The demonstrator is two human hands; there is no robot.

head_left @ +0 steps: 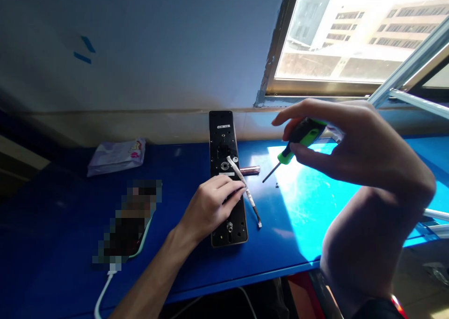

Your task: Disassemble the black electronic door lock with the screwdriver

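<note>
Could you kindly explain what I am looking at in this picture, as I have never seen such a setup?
Of course. There is no machine here: a camera worn on a person's head looks forward and down at their two bare hands. The blue table carries a long black panel. The left hand lies over it, fingertips at a white-wrapped cable. The right hand has a green-and-black screwdriver in its grip, raised, tip pointing down. A shiny reddish bar lies beside the panel. Further left are a soft packet and a blurred-out, phone-like object with a white cord.
</note>
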